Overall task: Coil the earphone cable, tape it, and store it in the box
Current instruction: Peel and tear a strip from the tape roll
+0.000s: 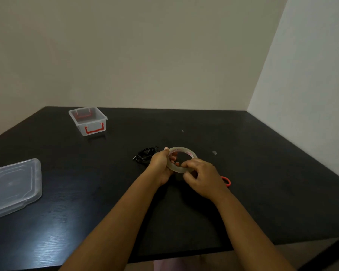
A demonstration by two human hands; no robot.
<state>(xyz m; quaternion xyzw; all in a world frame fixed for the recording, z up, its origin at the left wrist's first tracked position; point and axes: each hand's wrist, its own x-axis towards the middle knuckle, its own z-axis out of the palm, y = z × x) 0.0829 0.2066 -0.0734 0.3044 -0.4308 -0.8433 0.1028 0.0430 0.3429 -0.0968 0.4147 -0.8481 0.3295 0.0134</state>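
A roll of clear tape point(184, 151) hovers over the middle of the black table point(262, 163). My left hand point(160, 165) grips the roll's left side, with fingers through its hole. My right hand point(202, 178) pinches at the roll's near edge. The black earphone cable point(144, 155) lies coiled on the table just left of my left hand, touched by neither hand. The clear box point(88, 121) with red latches stands open at the far left.
The box's clear lid point(14, 184) lies flat at the left edge. A red-handled pair of scissors point(227, 180) peeks out behind my right wrist. A small scrap of tape point(214, 152) lies to the right of the roll. Walls close the back and right.
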